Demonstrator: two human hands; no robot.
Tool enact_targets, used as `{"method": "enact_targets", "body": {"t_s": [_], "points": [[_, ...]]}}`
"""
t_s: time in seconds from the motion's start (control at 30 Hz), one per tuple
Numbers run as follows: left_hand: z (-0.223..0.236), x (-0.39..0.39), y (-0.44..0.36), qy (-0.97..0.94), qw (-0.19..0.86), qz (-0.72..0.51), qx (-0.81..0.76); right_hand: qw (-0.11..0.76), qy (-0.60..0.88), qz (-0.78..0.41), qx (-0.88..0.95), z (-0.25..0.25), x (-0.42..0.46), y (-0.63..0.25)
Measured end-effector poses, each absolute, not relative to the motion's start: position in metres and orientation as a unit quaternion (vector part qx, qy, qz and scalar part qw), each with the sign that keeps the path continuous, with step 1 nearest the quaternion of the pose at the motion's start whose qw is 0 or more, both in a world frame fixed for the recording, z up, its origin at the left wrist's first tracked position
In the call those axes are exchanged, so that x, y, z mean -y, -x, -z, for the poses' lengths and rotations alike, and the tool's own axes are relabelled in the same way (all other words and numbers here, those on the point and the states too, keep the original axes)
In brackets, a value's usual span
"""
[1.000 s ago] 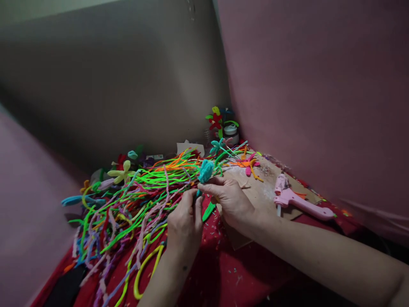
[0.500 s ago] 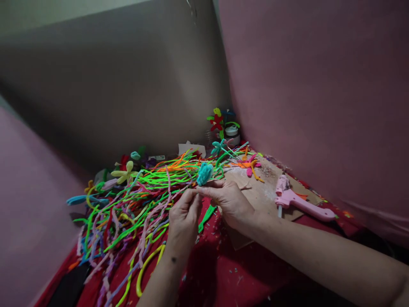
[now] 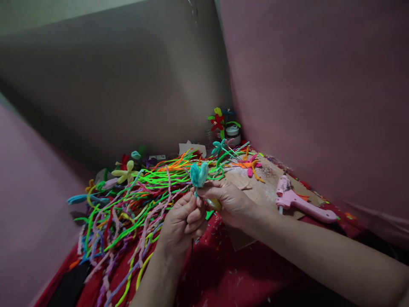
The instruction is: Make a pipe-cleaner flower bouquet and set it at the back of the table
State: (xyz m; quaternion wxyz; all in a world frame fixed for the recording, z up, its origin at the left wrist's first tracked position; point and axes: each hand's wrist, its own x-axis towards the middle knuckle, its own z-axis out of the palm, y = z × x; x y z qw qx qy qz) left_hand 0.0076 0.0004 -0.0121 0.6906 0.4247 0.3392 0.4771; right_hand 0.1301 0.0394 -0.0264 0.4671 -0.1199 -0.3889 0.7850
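Note:
A turquoise pipe-cleaner flower [image 3: 198, 175] stands upright between my hands, with one darker and one paler petal showing. My left hand [image 3: 183, 219] is closed around its thin stem just below the petals, fingers curled. From the right side, my right hand [image 3: 231, 202] pinches at the flower's base with thumb and forefinger. A yellowish, shiny thing [image 3: 214, 204] shows under the right fingers; its kind is unclear. Most of the stem is hidden by the left fingers, though a thin dark end hangs below them.
Many loose pipe cleaners [image 3: 153, 181] cover the red cloth [image 3: 223, 273] at left and centre. A pink glue gun [image 3: 300, 202] rests on cardboard [image 3: 265, 192] at right. Finished flowers [image 3: 217, 121] stand by a white-lidded jar [image 3: 232, 132] at the back. A dark flat object [image 3: 68, 285] lies front left.
The flower has turned and shifted slightly left, so two petals now show. My left hand has gone from a pinch to fingers curled around the stem. A yellowish thing now shows under the right fingers.

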Motion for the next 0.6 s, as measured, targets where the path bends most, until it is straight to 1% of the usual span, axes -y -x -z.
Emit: {"method": "enact_targets", "body": {"t_s": [0.07, 0.1, 0.17, 0.27, 0.3, 0.33, 0.37, 0.4, 0.43, 0.6], "points": [[0.012, 0.0, -0.01, -0.463, 0.642, -0.478, -0.381, 0.489, 0.131, -0.783, 0.362, 0.027, -0.041, -0.13], [0.012, 0.001, -0.012, -0.493, 0.592, -0.485, -0.415, 0.503, 0.139, -0.779, 0.348, 0.027, -0.041, -0.13], [0.016, 0.002, -0.016, -0.565, 0.437, -0.497, -0.493, 0.523, 0.155, -0.772, 0.326, 0.026, -0.041, -0.13], [0.025, 0.001, -0.018, -0.66, 0.153, -0.483, -0.555, 0.534, 0.168, -0.764, 0.321, 0.025, -0.04, -0.129], [0.028, 0.001, -0.017, -0.679, 0.084, -0.473, -0.556, 0.535, 0.168, -0.761, 0.326, 0.025, -0.039, -0.129], [0.03, 0.001, -0.017, -0.69, 0.038, -0.467, -0.552, 0.538, 0.168, -0.757, 0.332, 0.025, -0.039, -0.128], [0.03, 0.002, -0.017, -0.694, 0.021, -0.465, -0.549, 0.541, 0.166, -0.752, 0.339, 0.025, -0.039, -0.128], [0.03, 0.002, -0.017, -0.691, 0.031, -0.467, -0.55, 0.543, 0.164, -0.748, 0.346, 0.026, -0.038, -0.127], [0.028, 0.003, -0.018, -0.682, 0.064, -0.475, -0.553, 0.543, 0.162, -0.744, 0.353, 0.026, -0.038, -0.127], [0.014, 0.007, -0.021, -0.58, 0.336, -0.518, -0.531, 0.518, 0.145, -0.754, 0.376, 0.026, -0.038, -0.128]]}}
